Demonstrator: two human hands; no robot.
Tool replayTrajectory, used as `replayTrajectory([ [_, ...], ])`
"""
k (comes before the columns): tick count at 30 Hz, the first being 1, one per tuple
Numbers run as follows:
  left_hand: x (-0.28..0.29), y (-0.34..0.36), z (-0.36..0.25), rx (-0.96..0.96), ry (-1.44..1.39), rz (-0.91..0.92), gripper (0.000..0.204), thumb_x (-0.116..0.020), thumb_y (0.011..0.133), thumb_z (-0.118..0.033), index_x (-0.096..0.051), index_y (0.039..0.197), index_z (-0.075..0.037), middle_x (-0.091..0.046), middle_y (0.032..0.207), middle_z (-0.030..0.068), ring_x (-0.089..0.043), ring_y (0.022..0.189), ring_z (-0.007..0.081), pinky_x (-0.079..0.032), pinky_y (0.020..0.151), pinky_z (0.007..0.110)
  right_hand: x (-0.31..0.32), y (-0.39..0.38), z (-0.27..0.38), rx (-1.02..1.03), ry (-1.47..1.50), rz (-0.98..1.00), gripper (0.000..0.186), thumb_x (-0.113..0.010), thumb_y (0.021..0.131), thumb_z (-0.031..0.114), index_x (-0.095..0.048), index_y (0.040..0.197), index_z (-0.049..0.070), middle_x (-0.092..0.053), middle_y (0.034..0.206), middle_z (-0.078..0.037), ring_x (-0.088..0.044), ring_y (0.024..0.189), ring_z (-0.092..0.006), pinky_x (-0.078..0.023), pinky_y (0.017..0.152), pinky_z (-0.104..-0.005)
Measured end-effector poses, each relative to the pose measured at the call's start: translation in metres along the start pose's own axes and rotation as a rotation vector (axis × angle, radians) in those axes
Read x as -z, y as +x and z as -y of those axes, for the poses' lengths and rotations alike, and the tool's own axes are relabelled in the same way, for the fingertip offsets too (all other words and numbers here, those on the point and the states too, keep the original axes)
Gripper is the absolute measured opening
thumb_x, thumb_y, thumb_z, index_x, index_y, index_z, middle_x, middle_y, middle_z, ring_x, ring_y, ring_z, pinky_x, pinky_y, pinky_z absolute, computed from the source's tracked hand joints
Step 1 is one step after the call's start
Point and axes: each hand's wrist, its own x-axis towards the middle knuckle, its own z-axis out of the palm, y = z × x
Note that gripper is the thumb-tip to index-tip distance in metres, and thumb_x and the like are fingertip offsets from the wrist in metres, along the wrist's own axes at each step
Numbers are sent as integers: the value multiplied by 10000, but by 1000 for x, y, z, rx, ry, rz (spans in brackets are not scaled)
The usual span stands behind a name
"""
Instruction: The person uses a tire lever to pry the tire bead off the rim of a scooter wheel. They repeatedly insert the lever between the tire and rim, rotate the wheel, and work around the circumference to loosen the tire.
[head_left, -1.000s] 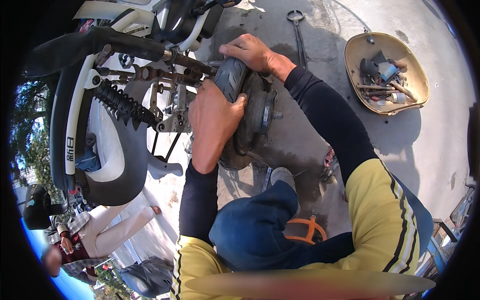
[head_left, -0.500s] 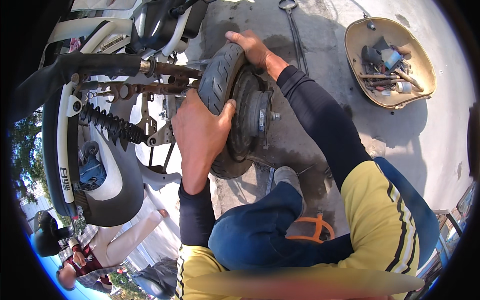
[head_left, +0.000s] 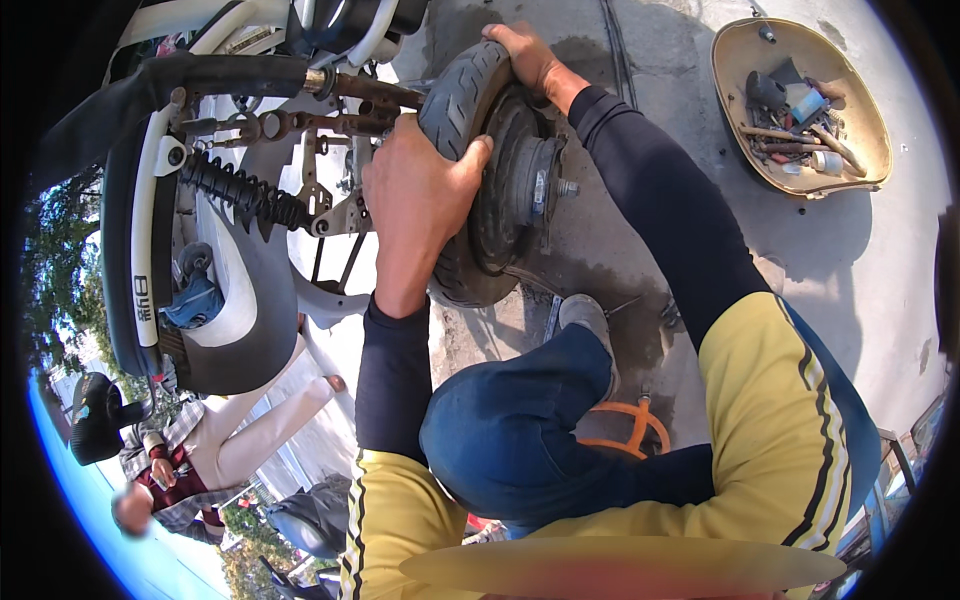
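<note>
A small black scooter wheel (head_left: 490, 215) with its tyre and hub stands on edge beside the rear of a scooter (head_left: 200, 230). My left hand (head_left: 420, 200) grips the tyre on the near side, fingers curled over the tread. My right hand (head_left: 525, 60) holds the tyre's far top edge. An axle bolt (head_left: 565, 187) sticks out of the hub toward the right. The scooter's black coil spring (head_left: 240, 195) and bare swing-arm bracket (head_left: 340, 215) sit just left of the wheel.
A tan shell-shaped cover (head_left: 800, 105) lies upside down on the concrete at the upper right, filled with several tools and parts. An orange ring-shaped stand (head_left: 625, 425) lies by my knee. A seated person (head_left: 210, 450) is at the lower left.
The wheel has come away from the scooter's rear and shifted right and up in view. My left hand moved from the hub side onto the tyre tread; my right hand stayed on top.
</note>
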Motion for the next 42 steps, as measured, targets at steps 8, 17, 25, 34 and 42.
replayTrajectory([
  [8,-19,-26,43,-75,-209,-193,943,-840,829,-541,-512,1500,35,-695,1301,306,-699,1187,466,-557,1009,530,12,-150,77,-249,-233,-416,340,-714,990,316,-760,1206,56,-789,1069,-148,-748,1007,-291,-569,896,-395],
  [17,-56,-73,81,-156,-404,-264,901,-840,817,-513,-524,1476,15,-719,1230,287,-729,1103,464,-572,964,495,10,-458,31,-243,-1197,454,254,-712,816,68,-742,1066,103,-637,1095,-117,-616,1160,-334,-489,902,-490],
  [25,-52,-68,79,-186,-433,-279,911,-867,778,-533,-591,1403,69,-721,1230,305,-733,1113,435,-560,996,460,12,-481,16,-120,-1331,633,173,-637,916,168,-740,1050,130,-673,1075,-83,-618,1141,-277,-437,956,-466],
  [34,-53,-66,82,-221,-450,-302,903,-859,785,-528,-591,1404,72,-722,1231,299,-725,1120,442,-556,998,463,14,-490,18,-122,-1459,781,162,-620,941,191,-745,1035,148,-695,1062,-64,-636,1121,-255,-460,954,-478],
  [42,-55,-65,79,-205,-439,-292,931,-855,790,-536,-569,1431,75,-706,1265,308,-714,1151,444,-550,1010,462,-5,-443,43,-455,-1262,633,211,-682,939,204,-734,1111,94,-705,1114,-152,-715,1085,-349,-558,922,-488],
])
